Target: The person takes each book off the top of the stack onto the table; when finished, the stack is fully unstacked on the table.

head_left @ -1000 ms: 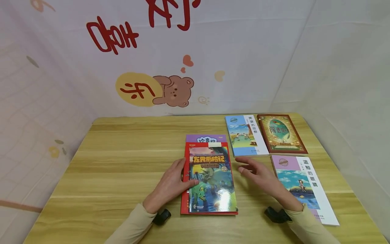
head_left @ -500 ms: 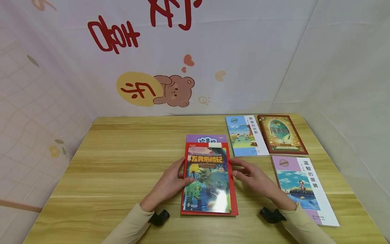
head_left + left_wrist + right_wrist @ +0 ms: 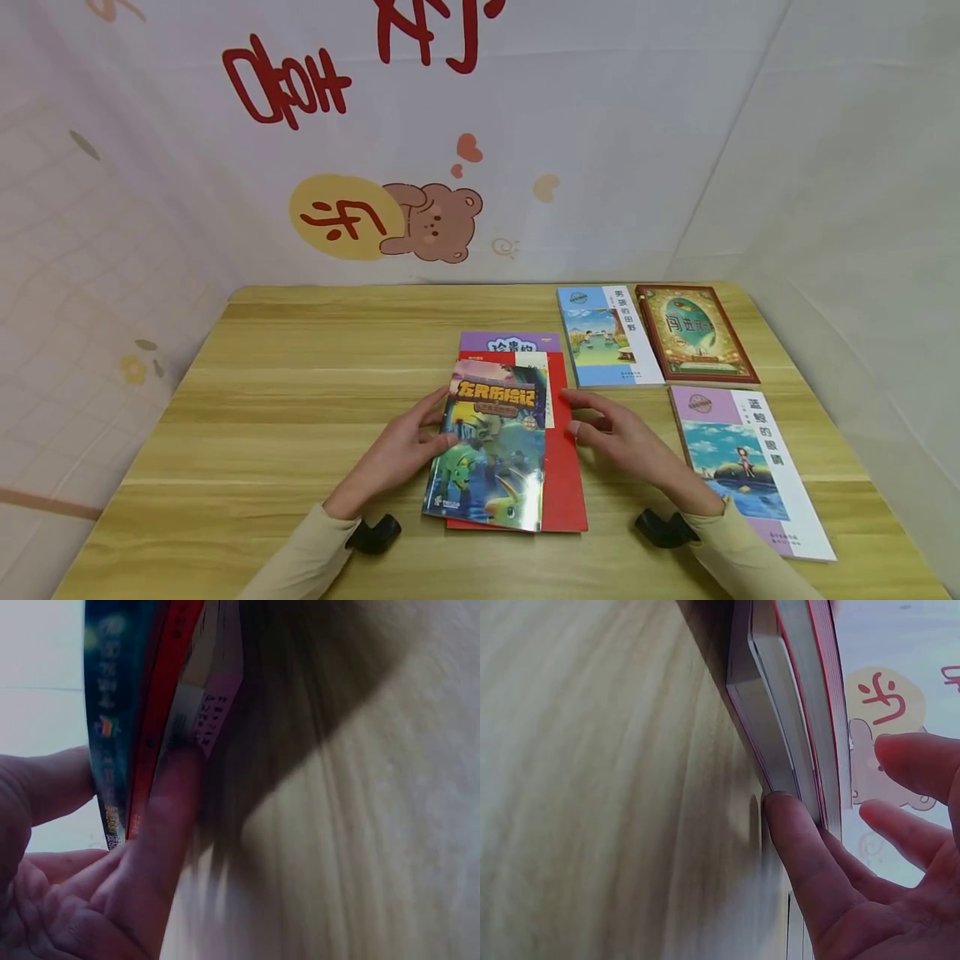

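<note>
A stack of books lies at the table's middle front. On top is a glossy dinosaur book [image 3: 491, 467], tilted and shifted left over a red book [image 3: 566, 492]. Below them a purple book [image 3: 551, 342] shows at the far edge. My left hand [image 3: 393, 454] holds the dinosaur book at its left edge, thumb on the cover. In the left wrist view that book's teal spine [image 3: 116, 682] stands beside the red spine [image 3: 166, 675]. My right hand [image 3: 630, 442] rests its fingertips against the stack's right side; in the right wrist view its fingers [image 3: 802, 855] are extended, with the thumb apart.
Right of the stack lie a blue-and-white book [image 3: 596, 337], a brown-framed green book [image 3: 697, 333] and a lilac-and-white book [image 3: 750, 475]. The wooden table [image 3: 300, 375] extends left. A printed cloth [image 3: 600, 125] hangs behind it.
The dinosaur book has slid left and turned slightly, baring a white strip on the red cover. My left hand moved left with it. My right hand came in to touch the stack's right edge.
</note>
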The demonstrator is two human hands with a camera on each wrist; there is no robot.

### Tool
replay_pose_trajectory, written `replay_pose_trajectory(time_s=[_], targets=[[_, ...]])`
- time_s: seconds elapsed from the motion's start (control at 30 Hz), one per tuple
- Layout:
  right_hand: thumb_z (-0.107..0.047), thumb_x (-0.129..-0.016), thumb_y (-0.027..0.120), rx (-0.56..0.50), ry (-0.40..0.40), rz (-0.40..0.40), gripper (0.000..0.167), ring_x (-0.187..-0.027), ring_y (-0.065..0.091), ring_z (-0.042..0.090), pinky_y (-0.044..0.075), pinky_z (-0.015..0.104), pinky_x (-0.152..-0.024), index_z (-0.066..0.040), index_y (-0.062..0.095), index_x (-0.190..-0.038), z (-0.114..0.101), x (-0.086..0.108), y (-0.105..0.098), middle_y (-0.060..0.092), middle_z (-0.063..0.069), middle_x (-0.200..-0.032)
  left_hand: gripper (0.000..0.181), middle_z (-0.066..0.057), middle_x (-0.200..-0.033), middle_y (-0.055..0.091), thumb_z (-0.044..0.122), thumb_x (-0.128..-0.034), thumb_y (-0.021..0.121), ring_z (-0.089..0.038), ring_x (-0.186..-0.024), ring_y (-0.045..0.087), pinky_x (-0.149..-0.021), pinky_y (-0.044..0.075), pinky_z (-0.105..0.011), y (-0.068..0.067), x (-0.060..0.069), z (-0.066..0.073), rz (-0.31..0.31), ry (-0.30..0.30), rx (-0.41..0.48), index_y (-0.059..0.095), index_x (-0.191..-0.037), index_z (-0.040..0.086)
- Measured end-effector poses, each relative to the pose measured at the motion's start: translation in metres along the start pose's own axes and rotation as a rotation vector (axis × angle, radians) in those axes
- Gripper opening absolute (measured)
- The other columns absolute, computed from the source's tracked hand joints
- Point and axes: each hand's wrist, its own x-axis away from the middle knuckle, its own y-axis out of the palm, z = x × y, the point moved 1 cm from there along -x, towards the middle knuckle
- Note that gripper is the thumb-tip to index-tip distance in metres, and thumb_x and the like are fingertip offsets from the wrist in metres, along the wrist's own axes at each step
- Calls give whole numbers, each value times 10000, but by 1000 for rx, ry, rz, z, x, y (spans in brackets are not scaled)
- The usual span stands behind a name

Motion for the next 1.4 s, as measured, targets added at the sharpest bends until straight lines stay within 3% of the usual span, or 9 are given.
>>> replay_pose_trajectory(time_s=[0.17, 0.37, 0.6, 0.7, 0.83, 0.93, 1.1, 1.17, 1.4], targets=[[-278, -1032, 662, 0, -21, -9, 549, -1271, 584, 408, 521, 542, -1026, -99, 503, -1526, 0, 0, 0, 483, 181, -1538, 754, -293, -1441, 555, 191, -1034, 660, -387, -1182, 671, -943, 582, -456, -5, 3, -3, -17, -4, 76, 239, -1659, 158], [-257, -1025, 672, 0, -7, -16, 521, -1166, 644, 342, 527, 483, -989, -95, 532, -1500, 0, -2, 0, 496, 199, -1511, 657, -285, -1455, 533, 183, -1050, 633, -363, -1154, 679, -913, 596, -428, -18, 10, -10, -32, 22, 68, 333, -1634, 187], [-246, -1020, 675, -1, 30, -20, 517, -1151, 632, 323, 532, 427, -954, -114, 537, -1500, -1, -3, -1, 507, 208, -1478, 508, -184, -1664, 298, 146, -1089, 543, -277, -1150, 680, -920, 583, -338, -33, 15, -18, -84, 14, 157, 441, -1586, 185], [-243, -1019, 677, -6, 37, -18, 515, -1160, 620, 334, 534, 410, -940, -112, 540, -1498, -1, -3, -1, 498, 212, -1481, 477, -194, -1663, 297, 149, -1089, 539, -341, -1253, 620, -1012, 543, -421, -40, 18, -20, -60, 1, 173, 475, -1562, 152], [-237, -1019, 677, -10, 46, -16, 513, -1158, 615, 335, 534, 402, -935, -110, 542, -1497, -2, -4, -1, 482, 213, -1493, 464, -148, -1688, 259, 136, -1081, 546, -377, -1494, 337, -1156, 391, -516, -52, 22, -22, -8, -29, 210, 501, -1543, 146], [-234, -1019, 678, 3, 41, -7, 506, -1158, 612, 335, 535, 402, -938, -110, 548, -1491, -1, -4, 0, 478, 210, -1501, 462, -121, -1701, 234, 154, -1077, 560, -360, -1542, 224, -1188, 331, -473, -62, 25, -25, 27, -53, 237, 511, -1536, 149], [-229, -1016, 682, 18, 37, -3, 501, -1154, 619, 332, 549, 416, -939, -99, 550, -1482, -1, -5, 1, 477, 216, -1499, 496, -149, -1710, 191, 198, -1085, 558, -378, -1524, 246, -1055, 428, -199, -80, 30, -32, 62, -74, 292, 460, -1561, 97], [-226, -1016, 683, 22, 37, -2, 500, -1154, 624, 333, 552, 433, -950, -95, 550, -1480, -1, -5, 1, 477, 220, -1498, 514, -153, -1713, 171, 203, -1090, 550, -384, -1512, 253, -992, 451, -145, -88, 33, -34, 78, -78, 318, 431, -1574, 78], [-209, -1014, 683, 12, 40, -13, 509, -1174, 611, 359, 559, 456, -963, -92, 537, -1488, -1, -6, 1, 466, 231, -1502, 554, -136, -1716, 151, 260, -1099, 536, -260, -1404, 394, -963, 522, -210, -115, 41, -36, 130, -64, 318, 377, -1603, 95]])
